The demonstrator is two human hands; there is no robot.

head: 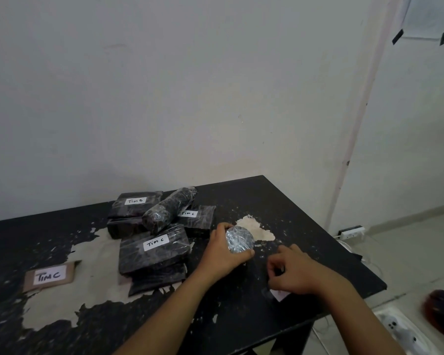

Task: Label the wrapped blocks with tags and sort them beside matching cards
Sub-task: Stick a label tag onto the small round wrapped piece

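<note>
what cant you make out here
All in the head view:
- White tag: mostly hidden under the right hand; no writing visible.
- Cylinder: its side is covered by the left hand, so any tag there is unseen.
- Bottom blocks: tops hidden by the blocks stacked on them.

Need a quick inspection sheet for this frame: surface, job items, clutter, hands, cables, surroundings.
Surface: black table, coating peeled in pale patches.
Job's things: heap of wrapped blocks; tags read Tim B, Tim C and Tim C; untagged wrapped cylinder lies on the heap; Tim C card front left; small white tag under the right hand.
Clutter: nothing seen.
Hands: left hand grips a wrapped round block; right hand has curled fingers at the white tag, grip unclear.
Cables: power strip and white cords on the floor, right.
Surroundings: white wall, paper taped upper right.
</note>
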